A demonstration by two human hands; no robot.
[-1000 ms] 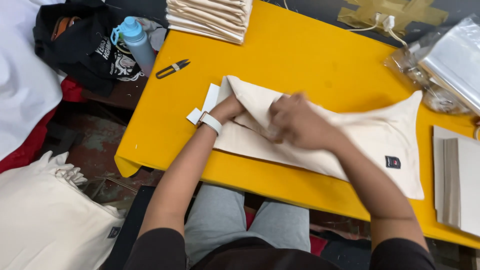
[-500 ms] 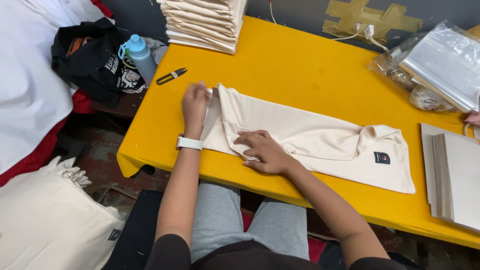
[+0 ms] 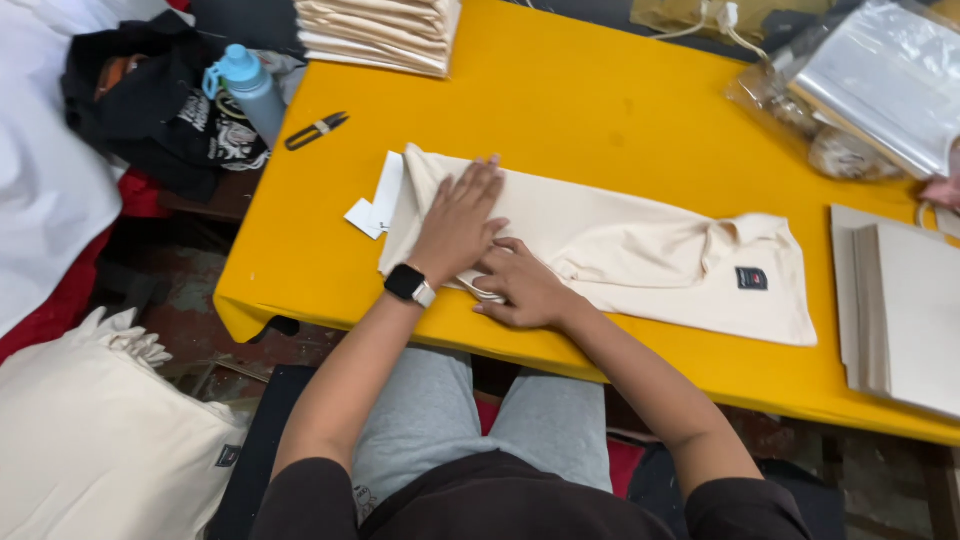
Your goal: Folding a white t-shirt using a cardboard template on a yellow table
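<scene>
Off to the left of the hands, a blue water bottle [image 3: 250, 90] is standing beside black thread snips [image 3: 316, 130] on the yellow table [image 3: 600, 110]. The left hand [image 3: 458, 225] is lying flat, fingers spread, pressing the left end of the folded cream cloth bag [image 3: 620, 250], just right of a white paper tag [image 3: 375, 200]. The right hand [image 3: 525, 288] is touching it, fingers curled on the bag's cord handle [image 3: 482, 293] at the near edge. Further right, a stack of flat cream pieces [image 3: 905, 315] is lying.
</scene>
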